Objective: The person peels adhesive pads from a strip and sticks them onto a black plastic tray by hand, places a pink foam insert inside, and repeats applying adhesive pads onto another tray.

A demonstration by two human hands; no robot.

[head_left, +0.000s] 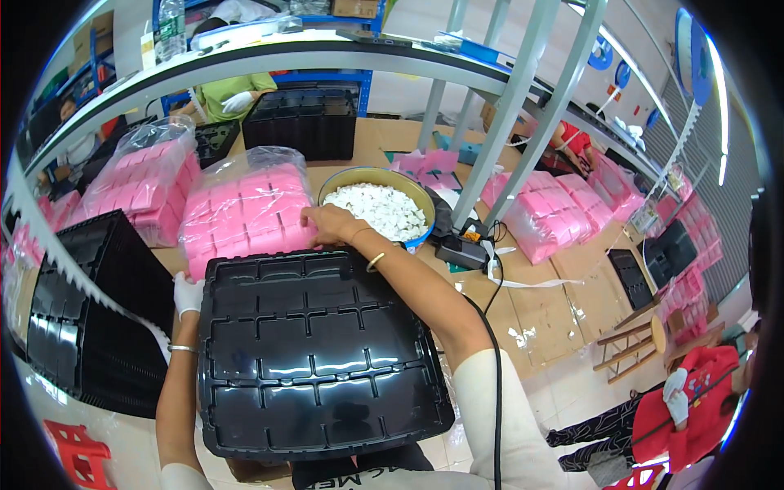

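Note:
A large black plastic tray (318, 359) with moulded ridges and cross-shaped grooves lies in front of me, between my forearms. My left hand (188, 295), in a white glove, is closed at the tray's far left corner, its fingers partly hidden. My bare right hand (333, 225) is past the tray's far edge, at the right side of a stack of pink blocks (245, 208) under clear plastic film. Its fingers are bent together, and what they hold, if anything, is hidden. Just right of that hand stands a round tub (425, 196) full of small white pieces (376, 211).
Stacked black trays (98, 302) stand at left, and a black crate (300, 122) is at the back. Wrapped pink stacks (547, 212), grey metal posts (514, 106) and a black device with a cable (463, 249) are at right. Co-workers sit around; one in red (694, 408) is at lower right.

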